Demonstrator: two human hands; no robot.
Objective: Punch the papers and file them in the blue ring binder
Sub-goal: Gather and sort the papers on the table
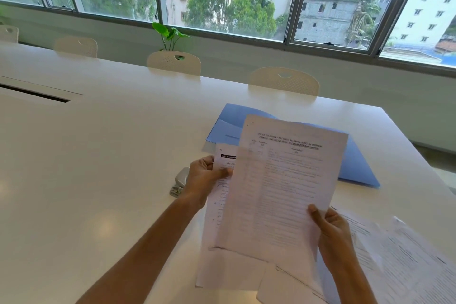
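Note:
I hold printed papers (281, 187) up over the white table (111, 155). My left hand (202, 180) grips their left edge, thumb on top, with one sheet fanned out behind. My right hand (333, 237) pinches the lower right edge of the front sheet. The blue ring binder (357, 165) lies open flat on the table behind the papers, which hide most of it. A silver hole punch (180, 181) sits on the table just left of my left hand, partly hidden by it.
More loose printed sheets (399, 254) lie on the table at the lower right. Cream chairs (283, 81) line the far edge, with a green plant (170, 36) and windows behind. A cable slot (34, 92) runs in the table at far left.

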